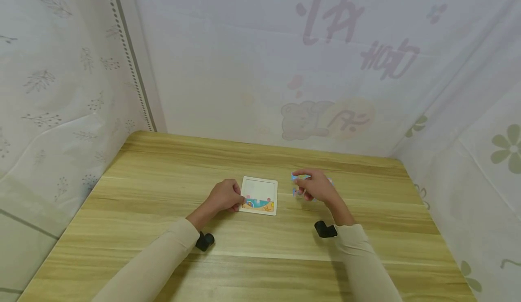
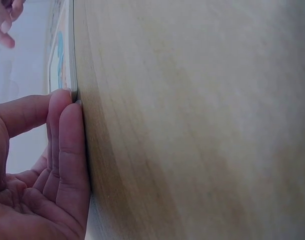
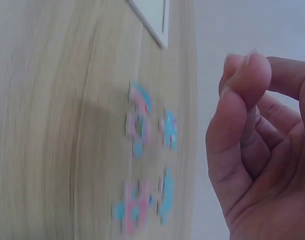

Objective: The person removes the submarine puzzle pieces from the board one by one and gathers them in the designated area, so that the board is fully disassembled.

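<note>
A square puzzle board (image 1: 260,187) with a pale frame lies flat near the middle of the table. Teal and orange pieces (image 1: 259,203) fill its bottom strip; above them the tray is bare. My left hand (image 1: 224,195) pinches the board's lower left corner, fingertips low against its edge in the left wrist view. Right of the board, my right hand (image 1: 317,186) hovers with loosely bent fingers and nothing visible between them. Below it several loose pink and blue jigsaw pieces (image 3: 135,207) lie on the wood, partly hidden by the hand in the head view.
The wood-grain table (image 1: 252,270) runs back to a printed white curtain (image 1: 228,76). More printed cloth hangs at left and right. A black wrist camera (image 1: 205,241) is worn at the left wrist, another black camera (image 1: 325,229) at the right.
</note>
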Available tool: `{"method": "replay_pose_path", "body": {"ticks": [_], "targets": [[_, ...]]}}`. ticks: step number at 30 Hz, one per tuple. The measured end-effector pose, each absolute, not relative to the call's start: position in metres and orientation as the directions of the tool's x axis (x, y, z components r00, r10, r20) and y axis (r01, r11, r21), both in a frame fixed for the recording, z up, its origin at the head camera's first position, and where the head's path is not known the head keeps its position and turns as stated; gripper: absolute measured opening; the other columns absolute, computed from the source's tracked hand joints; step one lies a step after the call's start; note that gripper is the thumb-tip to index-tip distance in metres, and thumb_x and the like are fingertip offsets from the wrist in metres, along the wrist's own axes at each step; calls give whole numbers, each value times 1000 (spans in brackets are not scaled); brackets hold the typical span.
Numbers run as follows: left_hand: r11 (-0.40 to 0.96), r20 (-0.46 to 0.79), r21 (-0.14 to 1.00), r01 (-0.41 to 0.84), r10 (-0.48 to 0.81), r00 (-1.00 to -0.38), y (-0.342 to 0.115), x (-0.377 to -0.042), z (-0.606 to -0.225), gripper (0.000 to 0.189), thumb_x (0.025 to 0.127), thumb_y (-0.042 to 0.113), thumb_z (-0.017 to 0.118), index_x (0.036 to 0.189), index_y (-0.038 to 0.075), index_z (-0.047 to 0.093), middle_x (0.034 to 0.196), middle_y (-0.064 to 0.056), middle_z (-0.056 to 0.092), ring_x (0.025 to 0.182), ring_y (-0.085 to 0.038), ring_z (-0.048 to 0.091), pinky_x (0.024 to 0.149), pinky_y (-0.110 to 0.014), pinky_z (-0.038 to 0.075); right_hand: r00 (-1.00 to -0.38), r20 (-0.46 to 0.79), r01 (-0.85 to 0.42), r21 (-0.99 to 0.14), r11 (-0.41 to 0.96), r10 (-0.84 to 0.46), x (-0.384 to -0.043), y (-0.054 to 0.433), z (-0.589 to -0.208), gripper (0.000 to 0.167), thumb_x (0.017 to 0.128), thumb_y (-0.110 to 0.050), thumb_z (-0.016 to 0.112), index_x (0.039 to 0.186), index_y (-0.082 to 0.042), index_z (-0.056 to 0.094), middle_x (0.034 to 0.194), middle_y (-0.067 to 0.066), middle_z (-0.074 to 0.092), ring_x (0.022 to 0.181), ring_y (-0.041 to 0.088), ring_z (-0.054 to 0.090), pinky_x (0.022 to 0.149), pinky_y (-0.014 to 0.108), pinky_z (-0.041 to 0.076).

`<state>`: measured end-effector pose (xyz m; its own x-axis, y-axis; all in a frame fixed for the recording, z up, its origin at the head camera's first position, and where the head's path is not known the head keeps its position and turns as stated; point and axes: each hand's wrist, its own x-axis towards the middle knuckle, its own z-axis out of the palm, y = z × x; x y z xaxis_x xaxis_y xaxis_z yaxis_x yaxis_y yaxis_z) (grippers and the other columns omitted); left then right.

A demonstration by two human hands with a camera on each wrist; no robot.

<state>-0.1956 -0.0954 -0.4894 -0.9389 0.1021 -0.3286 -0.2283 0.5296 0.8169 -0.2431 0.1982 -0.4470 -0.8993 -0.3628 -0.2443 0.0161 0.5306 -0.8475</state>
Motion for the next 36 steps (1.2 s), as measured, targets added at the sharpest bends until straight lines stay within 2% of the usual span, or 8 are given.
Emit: {"method": "replay_pose_path", "body": {"ticks": [7,15,23,30,36], "targets": [[512,-334,825,-239,101,-937,-96,-195,-489,19,81,5,73,82,3,54,62,-10,64,50,-16,64,50,-27,57,-873,-262,12,-855,519,-411,-240,169,-451,37,97,-15,58,132,-2,56,77,29,64,44,15,51,48,34,52],[513,-336,823,-244,93,-937,-95,-195,-488,18,82,5,72,83,2,54,62,-10,64,50,-16,64,50,-27,57,-838,-283,15,-867,499,-466,-236,142,-463,37,95,-16,62,130,-4,58,71,23,64,42,21,51,46,33,52],[505,-352,823,-262,89,-932,-95,-197,-490,19,81,5,73,82,2,54,62,-10,64,50,-17,64,49,-28,57,-804,-326,41,-865,501,-498,-230,118,-473,34,94,-15,61,127,-8,60,62,6,62,41,13,50,44,27,50],[505,-356,823,-261,100,-929,-96,-198,-491,19,81,5,73,82,2,54,62,-11,64,50,-18,64,49,-28,57,-782,-328,16,-861,509,-530,-225,107,-481,33,93,-13,62,125,-7,61,63,7,63,41,12,51,41,21,45],[503,-353,825,-258,102,-930,-97,-197,-490,14,84,3,68,83,2,54,65,-10,64,51,-17,64,50,-28,57,-771,-339,-9,-841,541,-539,-223,101,-487,33,92,-13,64,125,-10,61,63,5,62,41,11,51,41,21,46]]}}
